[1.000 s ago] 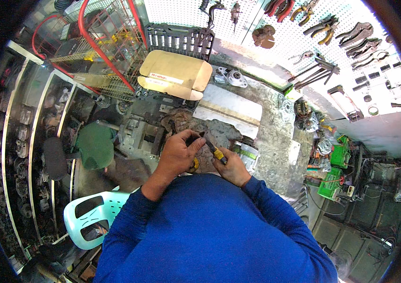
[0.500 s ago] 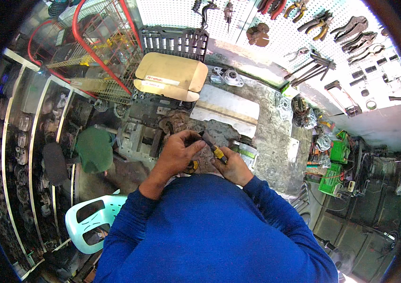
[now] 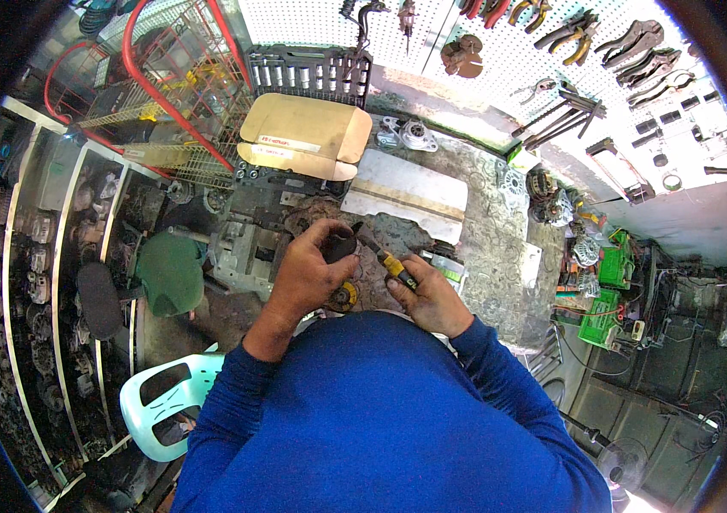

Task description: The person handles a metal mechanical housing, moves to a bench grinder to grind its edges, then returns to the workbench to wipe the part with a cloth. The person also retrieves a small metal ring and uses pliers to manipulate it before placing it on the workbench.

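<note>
My left hand (image 3: 305, 269) curls around a dark, round, cup-like part (image 3: 340, 248), with thumb and fingers on its sides. Closed on a yellow-and-black handle, my right hand (image 3: 433, 297) holds a slim hand tool (image 3: 395, 267). The tool's dark front end points up and left toward the round part, close beside it; whether they touch I cannot tell. Below the left hand, near my body, lies a yellow round piece with a dark centre (image 3: 343, 297). A dirty grey-brown cloth (image 3: 393, 235) is spread on the bench behind both hands.
A cardboard piece (image 3: 303, 132) lies over an open socket set (image 3: 308, 77) at the back. Beside it are a white board with a brown stripe (image 3: 406, 195) and a metal housing (image 3: 415, 134). Pliers (image 3: 573, 38) hang on the pegboard. A mint chair (image 3: 145, 419) stands at left.
The left hand has turned and drawn back slightly, showing the dark round part. My right hand has moved a little down and right with the tool. The yellow round piece shows more.
</note>
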